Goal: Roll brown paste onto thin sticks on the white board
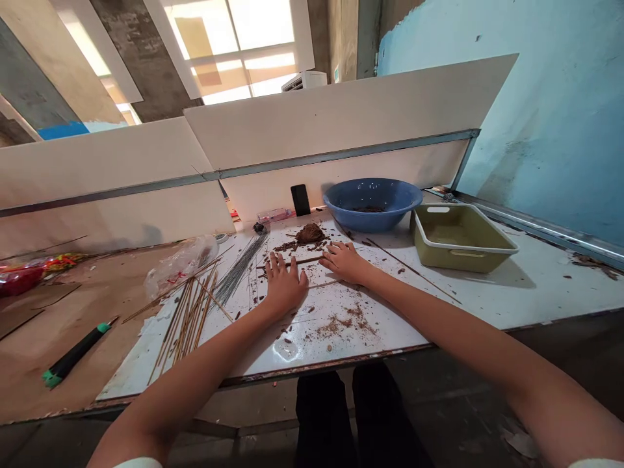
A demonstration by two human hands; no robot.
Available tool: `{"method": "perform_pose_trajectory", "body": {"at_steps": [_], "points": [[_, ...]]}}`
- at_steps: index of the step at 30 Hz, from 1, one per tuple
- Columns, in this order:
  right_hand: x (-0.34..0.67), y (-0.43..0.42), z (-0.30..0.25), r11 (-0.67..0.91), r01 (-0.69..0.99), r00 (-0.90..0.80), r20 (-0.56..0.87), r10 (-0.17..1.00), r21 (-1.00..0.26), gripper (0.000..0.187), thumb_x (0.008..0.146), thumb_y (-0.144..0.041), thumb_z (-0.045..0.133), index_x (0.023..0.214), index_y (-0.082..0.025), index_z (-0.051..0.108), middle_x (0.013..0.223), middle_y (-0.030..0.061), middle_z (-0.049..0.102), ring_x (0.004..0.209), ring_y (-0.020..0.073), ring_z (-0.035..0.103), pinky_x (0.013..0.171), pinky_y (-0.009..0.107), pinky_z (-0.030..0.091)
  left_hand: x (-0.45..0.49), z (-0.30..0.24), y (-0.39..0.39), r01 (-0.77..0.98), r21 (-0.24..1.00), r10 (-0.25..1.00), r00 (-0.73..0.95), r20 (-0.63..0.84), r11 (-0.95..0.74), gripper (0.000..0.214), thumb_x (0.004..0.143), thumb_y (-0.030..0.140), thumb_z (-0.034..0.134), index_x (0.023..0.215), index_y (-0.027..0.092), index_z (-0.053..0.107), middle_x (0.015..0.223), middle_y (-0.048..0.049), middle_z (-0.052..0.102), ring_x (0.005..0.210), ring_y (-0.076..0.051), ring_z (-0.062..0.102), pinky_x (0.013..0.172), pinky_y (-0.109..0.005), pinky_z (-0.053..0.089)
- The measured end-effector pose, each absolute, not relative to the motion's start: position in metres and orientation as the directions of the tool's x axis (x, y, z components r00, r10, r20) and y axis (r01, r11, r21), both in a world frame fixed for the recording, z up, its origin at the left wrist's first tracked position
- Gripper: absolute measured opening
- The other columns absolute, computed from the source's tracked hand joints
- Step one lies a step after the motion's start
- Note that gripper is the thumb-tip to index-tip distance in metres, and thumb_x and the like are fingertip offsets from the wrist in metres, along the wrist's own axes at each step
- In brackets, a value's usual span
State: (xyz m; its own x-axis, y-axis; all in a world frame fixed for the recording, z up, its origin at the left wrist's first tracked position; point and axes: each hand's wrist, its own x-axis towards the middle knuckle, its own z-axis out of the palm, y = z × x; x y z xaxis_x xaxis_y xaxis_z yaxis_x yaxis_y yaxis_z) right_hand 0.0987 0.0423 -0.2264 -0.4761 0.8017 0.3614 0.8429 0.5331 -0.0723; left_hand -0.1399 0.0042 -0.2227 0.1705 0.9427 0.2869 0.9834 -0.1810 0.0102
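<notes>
On the white board (390, 318), my left hand (283, 284) lies flat, its fingers spread and stretched forward. My right hand (345, 261) rests palm down to its right, fingers apart. A thin dark-brown stick (312, 260) runs crosswise between the two hands, under or against their fingers; neither hand is closed around it. Just beyond is a brown, fibrous-looking lump (311, 233) with small dark crumbs around it. Brown powder (346, 323) is scattered nearer the front edge.
Left of my hands lie thin wires (242, 268), bamboo-like sticks (190, 318), a clear plastic bag (182, 263) and a black-green handled tool (78, 354). Behind stand a phone (300, 199) and blue basin (373, 211); a green bin (463, 253) sits right. A low partition (341, 117) backs the table.
</notes>
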Motion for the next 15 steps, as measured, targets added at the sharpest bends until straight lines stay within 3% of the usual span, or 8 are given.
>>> {"method": "perform_pose_trajectory", "body": {"at_steps": [2,7,11,15], "points": [[0.099,0.043,-0.226,0.539,0.838,-0.481,0.35,0.804,-0.084,0.052,0.122,-0.048,0.042,0.128,-0.022,0.085,0.154,0.0194,0.075,0.151,0.0417,0.057,0.118,0.06,0.041,-0.14,-0.222,0.005,0.98,0.001,0.935,0.189,0.3,-0.199,0.067,0.111,0.044,0.051,0.164,0.006,0.063,0.183,-0.0251,0.041,0.178,-0.048,0.015,0.142,-0.069,0.022],[0.098,0.044,-0.219,0.58,0.804,-0.499,0.38,0.779,-0.134,0.061,0.124,-0.041,0.036,0.1,-0.023,0.088,0.143,0.0159,0.082,0.15,0.0382,0.06,0.125,0.061,0.034,-0.137,-0.224,0.004,0.959,-0.066,0.879,0.281,0.386,-0.277,0.059,0.109,0.04,0.051,0.145,0.001,0.076,0.177,-0.0285,0.049,0.179,-0.045,0.013,0.144,-0.067,0.018],[0.096,0.044,-0.223,0.57,0.818,-0.511,0.36,0.781,-0.077,0.05,0.122,-0.044,0.043,0.113,-0.022,0.087,0.147,0.0191,0.079,0.146,0.0406,0.061,0.12,0.062,0.038,-0.135,-0.234,0.008,0.976,-0.025,0.915,0.212,0.344,-0.216,0.071,0.109,0.045,0.053,0.159,-0.005,0.063,0.179,-0.0333,0.043,0.179,-0.048,0.013,0.144,-0.065,0.019],[0.097,0.045,-0.225,0.554,0.83,-0.501,0.344,0.794,-0.069,0.044,0.121,-0.045,0.047,0.119,-0.024,0.086,0.142,0.0189,0.08,0.145,0.0407,0.062,0.118,0.062,0.039,-0.137,-0.235,0.009,0.979,0.052,0.925,0.169,0.34,-0.198,0.07,0.108,0.043,0.055,0.163,0.001,0.061,0.18,-0.0303,0.044,0.178,-0.05,0.017,0.141,-0.068,0.024]]}}
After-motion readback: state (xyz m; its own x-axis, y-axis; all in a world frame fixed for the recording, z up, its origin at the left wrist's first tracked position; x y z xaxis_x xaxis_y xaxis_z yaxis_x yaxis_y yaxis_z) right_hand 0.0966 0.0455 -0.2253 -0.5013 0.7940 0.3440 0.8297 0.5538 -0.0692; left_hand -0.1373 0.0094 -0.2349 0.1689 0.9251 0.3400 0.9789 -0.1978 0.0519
